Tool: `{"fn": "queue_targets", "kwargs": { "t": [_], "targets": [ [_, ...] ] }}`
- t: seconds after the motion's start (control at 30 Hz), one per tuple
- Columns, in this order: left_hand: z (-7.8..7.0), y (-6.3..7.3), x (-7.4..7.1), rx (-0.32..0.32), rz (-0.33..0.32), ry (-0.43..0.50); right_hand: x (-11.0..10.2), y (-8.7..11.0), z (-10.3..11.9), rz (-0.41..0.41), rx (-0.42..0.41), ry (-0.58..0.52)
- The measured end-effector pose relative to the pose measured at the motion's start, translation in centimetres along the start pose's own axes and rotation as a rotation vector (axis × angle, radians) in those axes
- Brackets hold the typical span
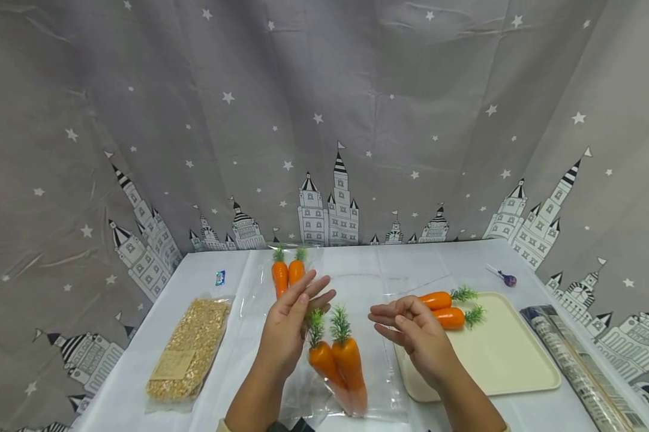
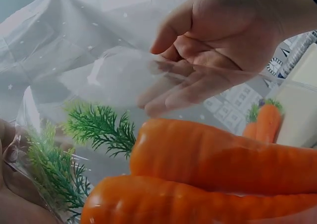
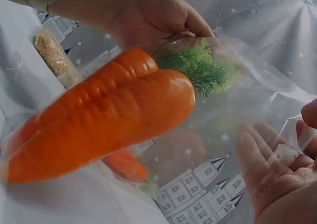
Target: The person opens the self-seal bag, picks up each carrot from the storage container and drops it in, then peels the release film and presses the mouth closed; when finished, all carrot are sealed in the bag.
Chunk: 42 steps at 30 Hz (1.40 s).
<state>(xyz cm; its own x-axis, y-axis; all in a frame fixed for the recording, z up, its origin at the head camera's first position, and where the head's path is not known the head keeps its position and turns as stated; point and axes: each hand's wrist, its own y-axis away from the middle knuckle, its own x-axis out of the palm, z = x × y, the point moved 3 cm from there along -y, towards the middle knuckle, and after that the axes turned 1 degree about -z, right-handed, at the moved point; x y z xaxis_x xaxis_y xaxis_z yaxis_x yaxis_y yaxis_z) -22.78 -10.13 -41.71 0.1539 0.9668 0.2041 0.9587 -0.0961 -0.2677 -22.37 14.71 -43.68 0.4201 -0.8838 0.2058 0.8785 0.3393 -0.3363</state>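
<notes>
Two orange carrots (image 1: pixel 348 366) with feathery green tops lie side by side in a clear plastic bag (image 1: pixel 391 396) before me. My left hand (image 1: pixel 284 330) is at the left of the green tops, fingers extended and spread. Across from it, my right hand (image 1: pixel 418 336) has its fingers stretched leftward and its thumb near the index finger. In the left wrist view, clear film crosses the right hand's fingers (image 2: pixel 173 92). Film also reaches the right hand (image 3: pixel 277 174) in the right wrist view; whether either hand pinches it is unclear.
Farther back lies another bag with carrots (image 1: pixel 288 276). Two more carrots (image 1: pixel 447 318) overlap a cream tray (image 1: pixel 502 354) at right. Around them are a bag of yellow kernels (image 1: pixel 195 342), a small blue packet (image 1: pixel 220 278), a lollipop (image 1: pixel 508 279) and a plastic-wrapped roll (image 1: pixel 578 366).
</notes>
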Motion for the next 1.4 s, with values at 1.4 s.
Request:
{"fn": "queue_targets", "kwargs": {
  "t": [1.4],
  "targets": [
    [0.1, 0.2, 0.1, -0.036, -0.054, -0.013, 10.7, -4.1, 5.4, -0.114, -0.774, 1.222]
  ]
}}
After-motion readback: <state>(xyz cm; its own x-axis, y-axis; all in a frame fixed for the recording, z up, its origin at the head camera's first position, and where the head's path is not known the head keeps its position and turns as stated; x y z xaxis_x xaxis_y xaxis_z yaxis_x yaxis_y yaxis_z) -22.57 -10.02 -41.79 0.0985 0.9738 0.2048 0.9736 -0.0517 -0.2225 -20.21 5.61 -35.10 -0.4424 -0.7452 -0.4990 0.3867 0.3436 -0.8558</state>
